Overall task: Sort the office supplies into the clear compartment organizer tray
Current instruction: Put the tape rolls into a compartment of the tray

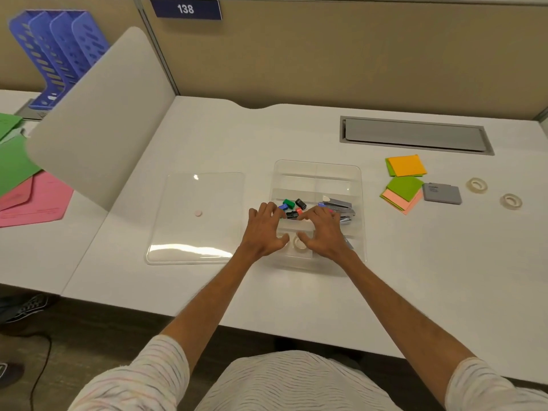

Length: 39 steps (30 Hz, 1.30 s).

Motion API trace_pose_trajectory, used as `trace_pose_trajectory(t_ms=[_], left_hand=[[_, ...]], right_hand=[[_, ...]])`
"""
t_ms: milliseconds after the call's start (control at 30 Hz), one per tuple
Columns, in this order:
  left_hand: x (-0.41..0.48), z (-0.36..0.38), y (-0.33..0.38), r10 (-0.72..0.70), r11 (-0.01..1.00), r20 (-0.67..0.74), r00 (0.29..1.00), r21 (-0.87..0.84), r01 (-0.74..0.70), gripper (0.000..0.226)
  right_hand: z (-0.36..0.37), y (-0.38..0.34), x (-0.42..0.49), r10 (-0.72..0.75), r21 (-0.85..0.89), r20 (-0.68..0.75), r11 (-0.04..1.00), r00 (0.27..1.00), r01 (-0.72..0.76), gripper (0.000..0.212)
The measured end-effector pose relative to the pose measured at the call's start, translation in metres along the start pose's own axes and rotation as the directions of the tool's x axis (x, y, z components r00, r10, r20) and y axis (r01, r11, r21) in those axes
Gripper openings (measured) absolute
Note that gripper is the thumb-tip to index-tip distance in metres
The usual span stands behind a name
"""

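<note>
The clear compartment organizer tray [317, 169] lies mid-desk. Its middle section holds several small coloured clips [292, 204] and a silver stapler [341, 207]. A tape roll [300, 244] sits in a near compartment. My left hand [264, 229] and my right hand [321, 232] hover over the tray's near half, fingers spread, holding nothing. Right of the tray lie an orange-and-green sticky note pad [405, 166], a green-and-pink sticky note stack [403, 194], a grey box [441, 193] and two tape rolls [476, 184] [510, 201].
The clear lid [195, 218] lies flat left of the tray, with a small pink disc [198, 213] on it. A grey divider panel [98, 120] stands to the left; pink and green folders [29, 197] and a blue file rack [56, 54] lie beyond it. A cable slot [415, 134] is at the back right.
</note>
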State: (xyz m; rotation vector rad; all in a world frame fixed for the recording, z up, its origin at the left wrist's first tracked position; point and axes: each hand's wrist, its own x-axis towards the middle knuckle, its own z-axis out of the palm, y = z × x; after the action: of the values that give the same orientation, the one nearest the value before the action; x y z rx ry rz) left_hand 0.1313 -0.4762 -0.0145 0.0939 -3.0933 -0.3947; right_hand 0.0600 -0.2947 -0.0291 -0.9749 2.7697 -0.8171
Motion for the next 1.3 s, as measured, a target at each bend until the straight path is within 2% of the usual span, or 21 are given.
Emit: trace_pose_trajectory(t_ms=[333,433,700,1033,1300], left_hand=[[0.03,0.0,0.035,0.023,0.997,-0.029,0.999,-0.079,-0.025,0.042],[0.043,0.001,0.051,0.034,0.992,-0.035,0.999,-0.12,-0.038,0.047],[0.081,0.015,0.109,0.084,0.993,-0.008,0.996,-0.078,-0.085,0.054],[0.132,0.038,0.193,0.173,0.984,0.022,0.985,-0.048,-0.171,0.046],[0.189,0.064,0.275,0.257,0.966,0.106,0.961,-0.012,-0.257,0.048]], right_hand=[[-0.033,0.03,-0.002,0.083,-0.019,-0.129,0.996,0.988,-0.086,0.029],[-0.047,0.048,-0.006,0.139,-0.019,-0.146,0.99,0.98,-0.143,0.031],[-0.09,0.103,-0.026,0.204,-0.044,-0.227,0.975,0.952,-0.219,0.031],[-0.145,0.193,-0.047,0.356,-0.049,-0.252,0.924,0.9,-0.379,0.032],[-0.193,0.273,-0.064,0.456,-0.018,-0.305,0.875,0.836,-0.484,0.032]])
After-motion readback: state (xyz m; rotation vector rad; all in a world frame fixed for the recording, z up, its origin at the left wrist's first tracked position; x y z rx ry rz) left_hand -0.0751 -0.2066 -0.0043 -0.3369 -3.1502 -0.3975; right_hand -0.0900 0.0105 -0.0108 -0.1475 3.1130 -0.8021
